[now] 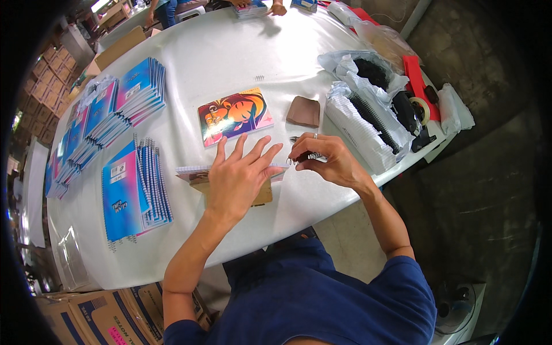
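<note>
My left hand [241, 172] lies across a notebook [194, 171] raised on edge near the table's front, its fingers spread and its thumb by the right end. How firmly it bears on the pages cannot be told. Pinched in my right hand [325, 158] is a dark spiral binding coil [310, 156], its tip close to the notebook's right end. Just beyond lies another notebook [234, 115] with a colourful cartoon cover. A brown flat pad [303, 111] sits past my right hand. A tool tip shows by my right fingers, mostly hidden.
Blue-pink spiral notebooks stand in stacks [138, 92] at left, with a nearer pile [123, 192] below. At right, a white-wrapped box [359, 129] holds black coils, beside a tape roll [421, 109]. One loose coil [260, 77] lies mid-table. Another person's hand [278, 9] shows at the far edge.
</note>
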`<state>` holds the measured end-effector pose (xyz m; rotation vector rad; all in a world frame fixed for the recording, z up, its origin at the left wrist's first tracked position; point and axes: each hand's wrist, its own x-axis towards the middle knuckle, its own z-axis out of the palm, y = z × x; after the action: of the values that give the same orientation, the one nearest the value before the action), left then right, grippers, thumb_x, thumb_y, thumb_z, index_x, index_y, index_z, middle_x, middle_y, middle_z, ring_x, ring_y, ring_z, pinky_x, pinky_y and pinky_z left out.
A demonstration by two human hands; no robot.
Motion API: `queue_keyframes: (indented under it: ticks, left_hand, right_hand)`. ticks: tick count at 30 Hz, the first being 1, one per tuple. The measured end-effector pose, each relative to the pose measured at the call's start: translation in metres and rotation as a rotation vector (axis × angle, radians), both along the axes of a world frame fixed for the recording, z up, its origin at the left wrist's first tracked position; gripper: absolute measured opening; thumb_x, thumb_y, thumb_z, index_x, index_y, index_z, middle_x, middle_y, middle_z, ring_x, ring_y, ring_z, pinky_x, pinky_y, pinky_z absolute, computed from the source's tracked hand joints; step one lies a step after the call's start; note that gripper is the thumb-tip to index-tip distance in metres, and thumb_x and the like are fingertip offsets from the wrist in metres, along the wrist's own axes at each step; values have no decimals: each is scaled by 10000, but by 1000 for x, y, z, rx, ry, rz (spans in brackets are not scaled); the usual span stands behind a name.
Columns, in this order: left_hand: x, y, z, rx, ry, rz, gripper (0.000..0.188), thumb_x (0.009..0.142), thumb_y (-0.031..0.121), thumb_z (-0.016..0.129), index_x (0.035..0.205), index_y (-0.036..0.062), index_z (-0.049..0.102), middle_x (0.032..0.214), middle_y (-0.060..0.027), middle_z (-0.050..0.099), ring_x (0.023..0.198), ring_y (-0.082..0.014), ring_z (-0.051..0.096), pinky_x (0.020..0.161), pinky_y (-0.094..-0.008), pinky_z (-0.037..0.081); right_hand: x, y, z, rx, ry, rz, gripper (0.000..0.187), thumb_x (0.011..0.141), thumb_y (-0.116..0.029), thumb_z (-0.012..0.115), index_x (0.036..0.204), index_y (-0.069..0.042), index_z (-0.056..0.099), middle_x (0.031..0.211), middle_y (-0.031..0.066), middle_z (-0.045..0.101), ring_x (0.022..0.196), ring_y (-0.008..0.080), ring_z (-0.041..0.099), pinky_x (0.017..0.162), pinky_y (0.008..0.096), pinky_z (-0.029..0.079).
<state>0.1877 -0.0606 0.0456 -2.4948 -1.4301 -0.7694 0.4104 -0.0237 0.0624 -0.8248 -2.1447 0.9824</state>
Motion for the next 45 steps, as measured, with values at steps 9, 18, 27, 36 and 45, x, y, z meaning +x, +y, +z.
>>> queue_keyframes:
  ticks: [9,18,27,36,45]
  left_hand:
    - [-2,-3,-4,99,-3,-8,438,834,409,664,1235,234,644,1254,32,629,1149,-293,586,1027,-537,376]
    - [8,-1,0,4,-31,-41,463,850,356,672,1283,206,605,1252,-23,633,1120,-291,606,991,-477,424]
    - [9,-5,0,-189,64,-108,518,849,441,643,1234,100,594,1168,-64,672,963,-266,691,706,-383,577]
    - [19,2,7,-288,178,-169,645,882,514,553,1397,135,463,1335,-108,557,928,-304,667,624,-432,575]
    - [-9,2,1,-53,-120,83,981,721,539,703,1508,156,261,1242,-167,609,1077,-338,626,937,-431,499]
  right_hand:
    - [2,-5,7,113,-61,100,230,771,55,691,983,-22,644,976,84,624,848,281,639,721,382,522]
    - [-8,-29,-3,431,-227,-232,206,816,-8,659,998,-38,567,975,115,566,819,328,607,679,425,499]
    - [-5,12,4,226,-236,252,135,844,-65,651,951,14,626,873,132,645,725,332,626,639,407,504]
    - [54,170,-85,280,-631,-106,553,625,-329,855,1119,-153,677,1059,171,604,1085,331,544,944,422,443]
    - [30,96,-2,-383,-101,496,530,850,-408,680,1188,0,664,1154,153,663,1078,223,600,944,335,446]
